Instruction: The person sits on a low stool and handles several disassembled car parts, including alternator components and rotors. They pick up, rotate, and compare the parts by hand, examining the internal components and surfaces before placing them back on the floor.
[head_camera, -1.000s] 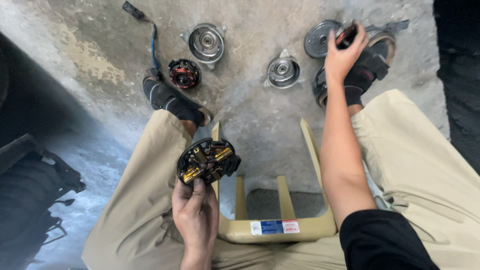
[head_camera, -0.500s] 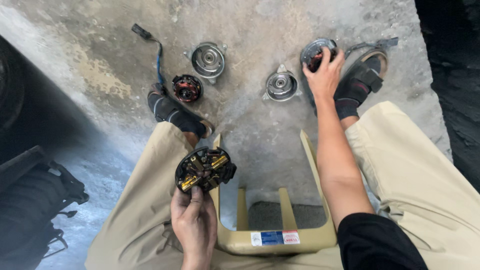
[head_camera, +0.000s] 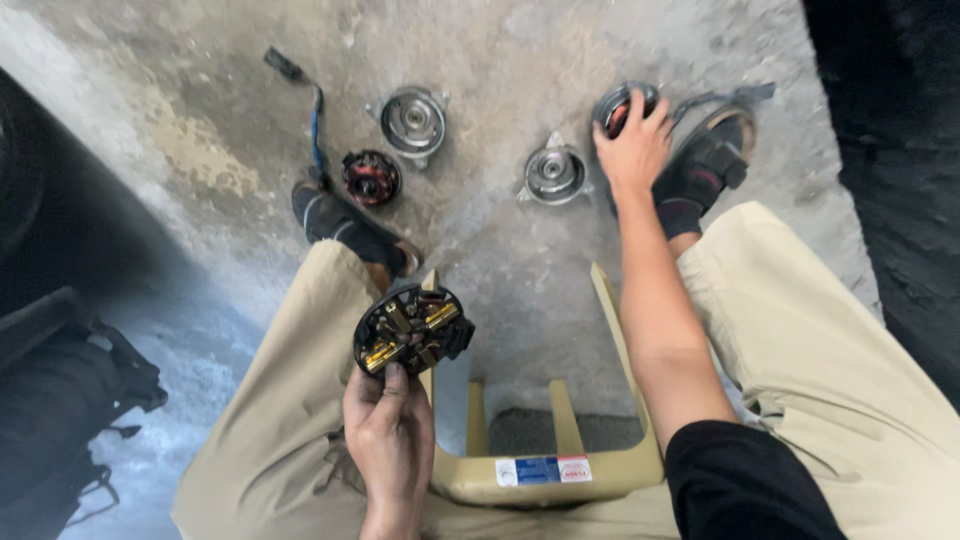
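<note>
Two hands busy, left hand (head_camera: 390, 440) pinching a round black brush holder (head_camera: 410, 328) with brass bits above the lap, right hand (head_camera: 632, 145) stretched out, fingers closed over a round metal housing (head_camera: 612, 103) on the concrete floor (head_camera: 500, 250), two silver pulleys (head_camera: 553, 172) nearby, tan plastic stool (head_camera: 545, 475) underneath

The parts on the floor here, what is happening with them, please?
A person sits on a low yellowish stool over a concrete floor. The left hand holds up a round black brush plate with brass-coloured pieces. The right hand reaches out and rests on a round metal housing by the right foot. Two silver covers and a red-wound coil lie on the floor.
</note>
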